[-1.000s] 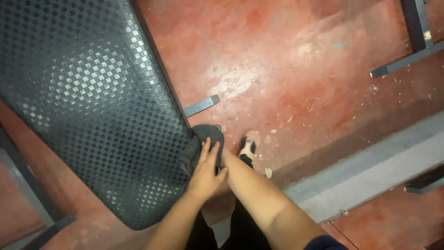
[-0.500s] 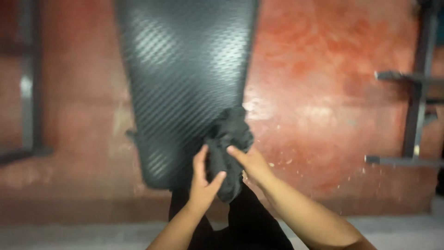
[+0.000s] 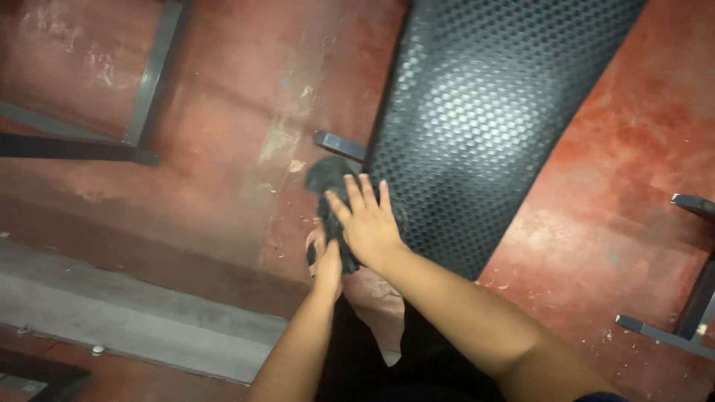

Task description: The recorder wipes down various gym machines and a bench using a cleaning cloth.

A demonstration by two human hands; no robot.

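Note:
A black bench pad [image 3: 484, 112] with a dimpled surface runs from the middle of the view to the upper right. A dark cloth [image 3: 325, 177] lies bunched at the pad's near left edge. My right hand [image 3: 370, 223] rests flat on the cloth and the pad's edge with its fingers spread. Just below it, my left hand [image 3: 326, 262] is closed on the cloth's lower end. My dark trousers show beneath both forearms.
A grey metal bracket [image 3: 339, 144] sticks out from under the pad beside the cloth. Dark metal frame legs [image 3: 141, 97] stand at the upper left and another frame [image 3: 689, 313] at the right. A grey strip [image 3: 126, 313] crosses the worn red floor at lower left.
The view has swung, so the pad now points to the upper right. My right hand has opened flat on the cloth at the pad's left edge; my left hand still grips the cloth.

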